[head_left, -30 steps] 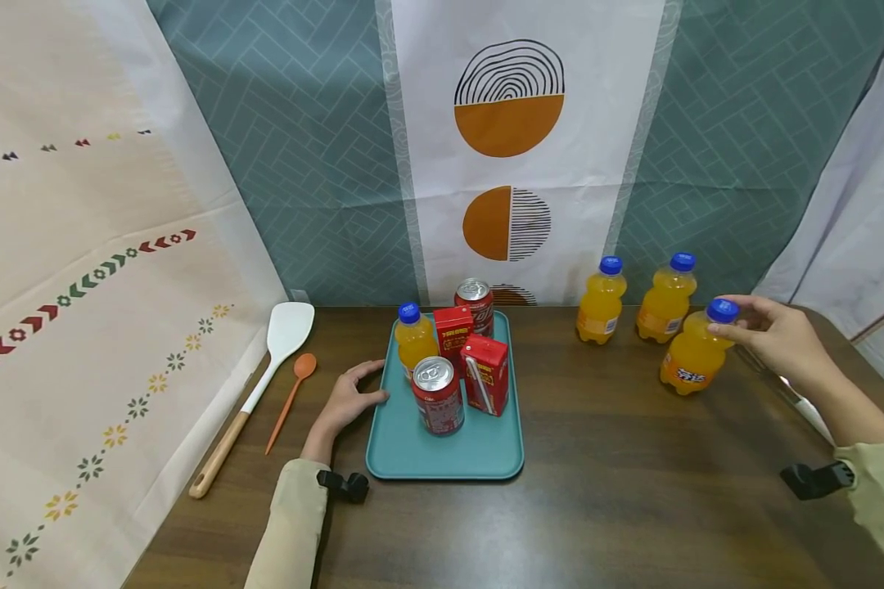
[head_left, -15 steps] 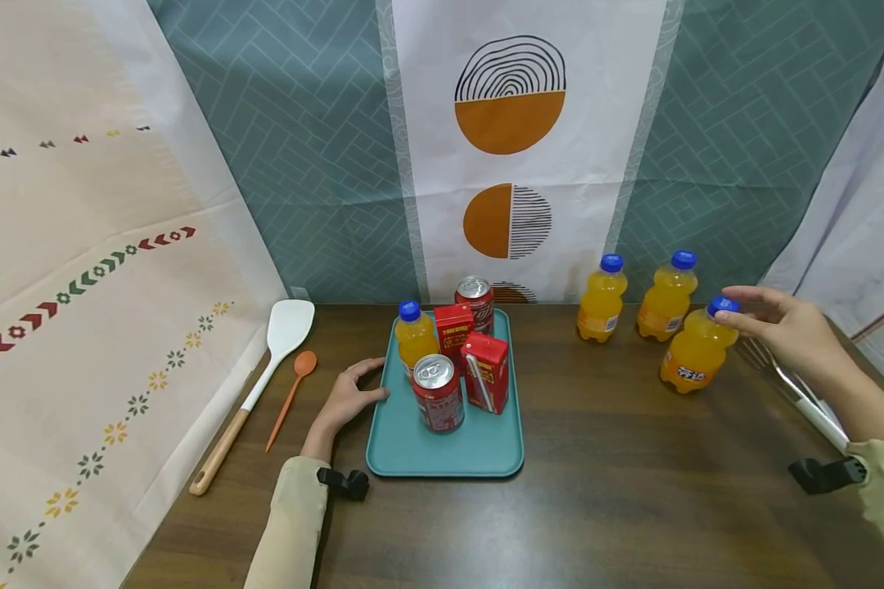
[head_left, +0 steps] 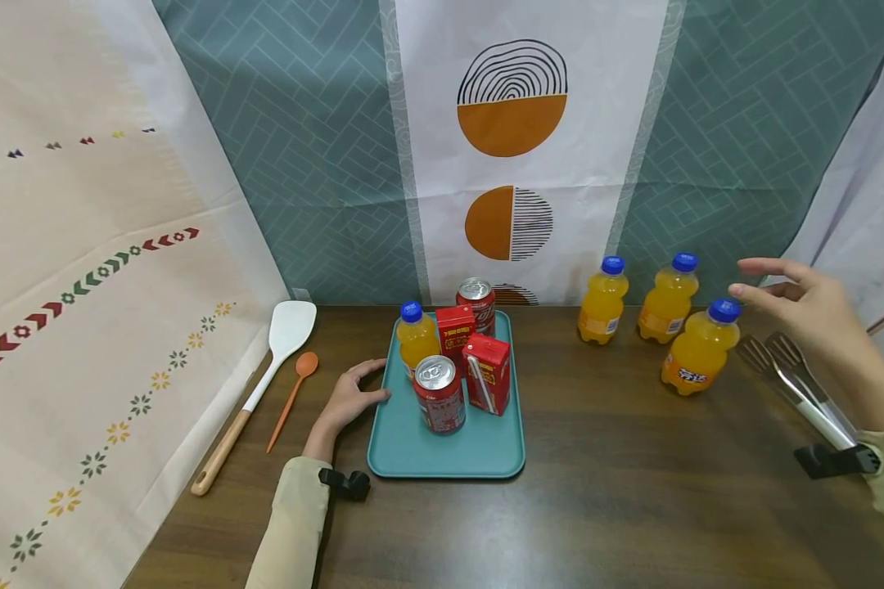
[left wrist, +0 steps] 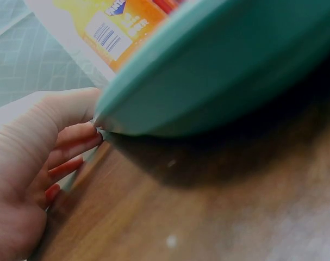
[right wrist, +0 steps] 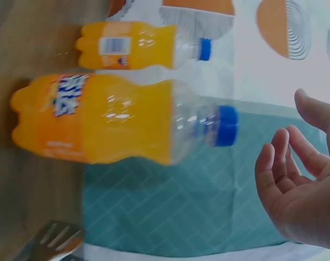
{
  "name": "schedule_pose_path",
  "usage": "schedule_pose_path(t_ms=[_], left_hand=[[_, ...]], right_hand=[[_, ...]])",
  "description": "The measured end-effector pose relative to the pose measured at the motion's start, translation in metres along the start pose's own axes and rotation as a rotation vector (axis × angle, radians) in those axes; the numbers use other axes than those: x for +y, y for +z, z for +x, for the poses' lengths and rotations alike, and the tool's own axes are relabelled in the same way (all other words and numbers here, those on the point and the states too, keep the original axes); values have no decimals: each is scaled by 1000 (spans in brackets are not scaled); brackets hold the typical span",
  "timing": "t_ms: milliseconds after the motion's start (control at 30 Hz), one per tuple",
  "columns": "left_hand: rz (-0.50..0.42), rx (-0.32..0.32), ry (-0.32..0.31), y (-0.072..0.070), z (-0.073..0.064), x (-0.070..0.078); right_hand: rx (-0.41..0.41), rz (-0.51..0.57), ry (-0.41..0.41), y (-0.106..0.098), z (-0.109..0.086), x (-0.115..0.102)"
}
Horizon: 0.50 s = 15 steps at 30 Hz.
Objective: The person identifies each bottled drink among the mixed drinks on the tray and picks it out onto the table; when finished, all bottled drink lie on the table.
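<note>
My left hand (head_left: 349, 399) touches the left edge of a teal tray (head_left: 445, 468), thumb and fingertips right at the rim in the left wrist view. On the tray stand a small orange soda bottle (head_left: 415, 334), two red drink cartons (head_left: 488, 372) and two red cola cans (head_left: 439, 405). At the right, my right hand (head_left: 818, 307) hovers with loosely bent fingers and nothing between them. Just below and left of it stands an orange soda bottle (head_left: 698, 348) with a blue cap; the right wrist view shows a gap between cap (right wrist: 226, 126) and fingers.
Two more orange soda bottles (head_left: 600, 301) stand behind, near the patterned backdrop. Metal forks (head_left: 799, 380) lie under my right forearm. Left of the tray lie a white spatula with a wooden handle (head_left: 278, 348) and an orange spoon (head_left: 297, 388).
My right hand has let go of the front soda bottle's cap and moved up and right, uncovering the forks. The bottle stays upright in place. The left hand has not moved.
</note>
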<state>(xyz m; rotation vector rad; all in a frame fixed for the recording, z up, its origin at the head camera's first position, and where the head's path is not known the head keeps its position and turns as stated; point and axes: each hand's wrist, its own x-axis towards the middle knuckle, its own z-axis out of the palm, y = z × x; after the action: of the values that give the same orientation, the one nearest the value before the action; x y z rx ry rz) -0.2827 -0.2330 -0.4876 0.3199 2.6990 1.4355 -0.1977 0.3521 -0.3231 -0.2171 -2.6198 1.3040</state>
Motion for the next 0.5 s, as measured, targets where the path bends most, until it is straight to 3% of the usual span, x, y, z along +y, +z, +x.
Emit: schedule_pose_path(t_ms=[133, 300, 500], left_hand=[[-3, -2, -7, 1, 0, 0], [-10, -12, -23, 1, 1, 1], [-13, 3, -11, 2, 0, 0]], right_hand=[[17, 47, -18, 0, -2, -13], [7, -37, -80, 7, -2, -29], [-92, -14, -167, 32, 5, -46]])
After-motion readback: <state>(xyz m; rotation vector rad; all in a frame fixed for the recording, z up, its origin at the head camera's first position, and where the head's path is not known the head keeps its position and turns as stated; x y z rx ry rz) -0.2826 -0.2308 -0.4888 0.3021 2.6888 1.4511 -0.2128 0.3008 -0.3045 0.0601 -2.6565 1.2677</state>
